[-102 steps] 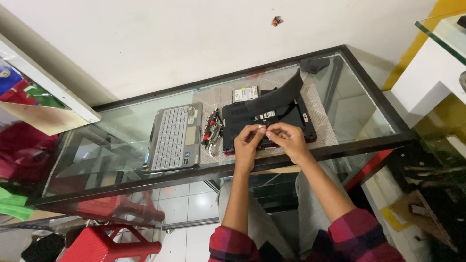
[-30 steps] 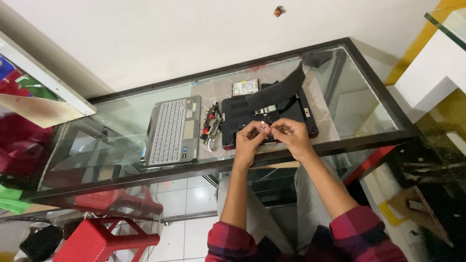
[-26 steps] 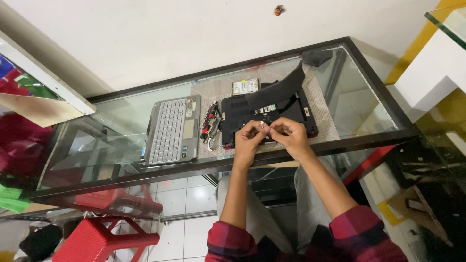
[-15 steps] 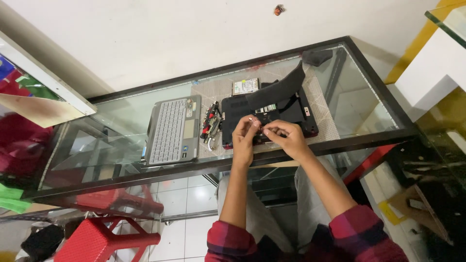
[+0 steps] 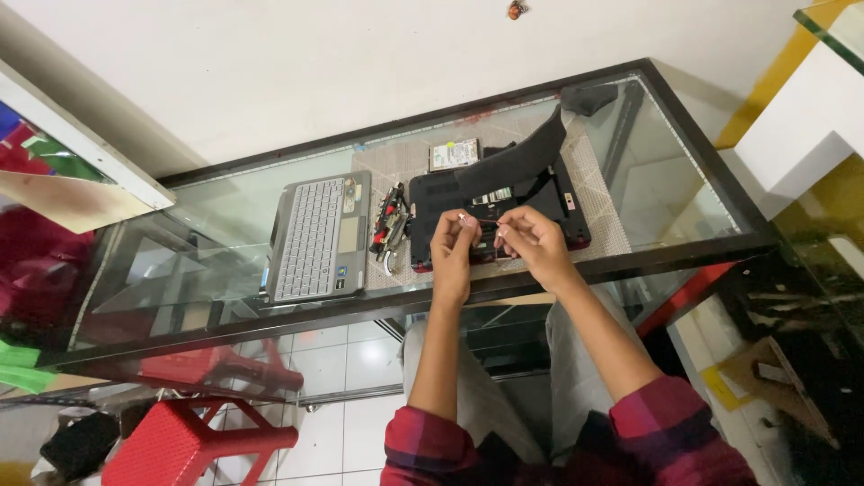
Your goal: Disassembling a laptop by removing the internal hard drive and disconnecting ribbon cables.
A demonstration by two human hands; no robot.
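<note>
Fingers (image 5: 464, 221) of both hands are pinched shut on a thin red wire (image 5: 487, 222) strung between them, just above the opened laptop base (image 5: 540, 193).

Left to right: red plastic stool (image 5: 184, 441) sits under the glass table (image 5: 216, 234) on the near-left. A detached silver keyboard panel (image 5: 319, 236) lies flat on the glass. Just right of it is a small pile of loose parts and cables (image 5: 391, 225), too small to sort out. Then the left hand (image 5: 453, 241), thumb and forefinger closed on the wire's left end. The right hand (image 5: 533, 241) grips the other end the same way, other fingers curled. The base lies under and beyond both hands, on a patterned mat (image 5: 598, 189), w/ a black curved cover (image 5: 517, 162) leaning across its far side. A bare hard drive (image 5: 454, 154) rests far of the base, near the wall.

Handling, as a guess: the wire looks v. light, limp and thin, prob. fragile at whatever connector it ends in; can't tell where it attaches. Best held close to its ends w/ fingertips, little pull. The base looks stiff, w/ exposed boards, so take it by the edges.
</note>
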